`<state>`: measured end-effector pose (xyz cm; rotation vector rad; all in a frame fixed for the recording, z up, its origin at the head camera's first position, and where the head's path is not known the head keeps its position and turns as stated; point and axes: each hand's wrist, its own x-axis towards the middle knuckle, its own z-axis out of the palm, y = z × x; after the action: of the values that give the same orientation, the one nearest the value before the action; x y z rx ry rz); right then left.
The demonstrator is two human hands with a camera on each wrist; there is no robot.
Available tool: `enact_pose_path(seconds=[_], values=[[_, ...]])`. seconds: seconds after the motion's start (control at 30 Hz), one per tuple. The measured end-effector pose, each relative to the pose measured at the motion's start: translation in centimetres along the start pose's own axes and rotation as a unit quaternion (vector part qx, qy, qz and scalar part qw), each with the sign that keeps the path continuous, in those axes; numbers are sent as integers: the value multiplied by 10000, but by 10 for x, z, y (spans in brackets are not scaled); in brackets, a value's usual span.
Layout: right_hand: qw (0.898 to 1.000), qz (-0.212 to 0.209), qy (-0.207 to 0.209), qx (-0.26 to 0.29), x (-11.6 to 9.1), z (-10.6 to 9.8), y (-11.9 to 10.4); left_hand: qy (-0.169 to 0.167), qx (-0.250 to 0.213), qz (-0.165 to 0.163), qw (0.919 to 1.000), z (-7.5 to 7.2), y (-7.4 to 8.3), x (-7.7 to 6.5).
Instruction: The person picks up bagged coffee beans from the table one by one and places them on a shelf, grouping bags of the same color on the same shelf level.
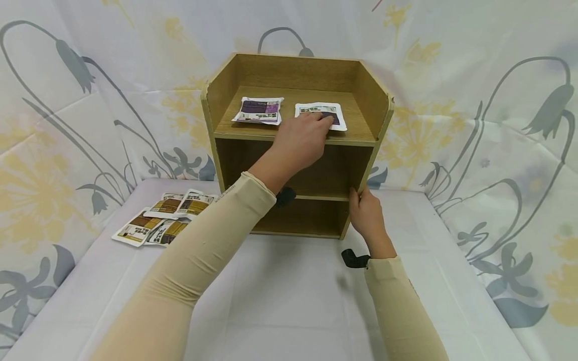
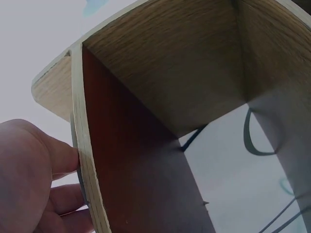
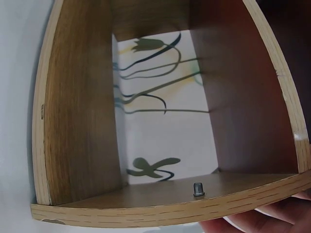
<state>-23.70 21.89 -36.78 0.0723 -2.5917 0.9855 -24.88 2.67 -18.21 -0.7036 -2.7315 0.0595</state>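
Observation:
A small wooden shelf unit stands upright on the table. On its top tier lie two flat white-bordered packets, a purple packet at left and a darker-labelled packet at right. My left hand rests over the right packet, fingertips on its label and part of it hidden. In the left wrist view the left hand has thumb and fingers right at the board's edge. My right hand grips the shelf's right side panel low down. Fingers of the right hand show outside the panel in the right wrist view.
Several brown-and-yellow packets lie overlapping on the white-covered table, left of the shelf. A small metal peg sticks up from the panel's inner side. Flower-patterned cloth hangs behind and at both sides.

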Motion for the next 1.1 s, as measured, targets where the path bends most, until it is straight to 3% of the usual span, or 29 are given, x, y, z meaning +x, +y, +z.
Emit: enact_pose_path(seconds=[0.43,0.83,1.1], values=[[10000,18,34,-17,1,-1,-1,38,-18,26,10000,2,-1,1],[10000,28,-11,-48,0,-1,-1,731,93,273,9969,8,1,-9],[10000,32,10,-24,1,0,1,1309,168,494,9900,13,3,-20]])
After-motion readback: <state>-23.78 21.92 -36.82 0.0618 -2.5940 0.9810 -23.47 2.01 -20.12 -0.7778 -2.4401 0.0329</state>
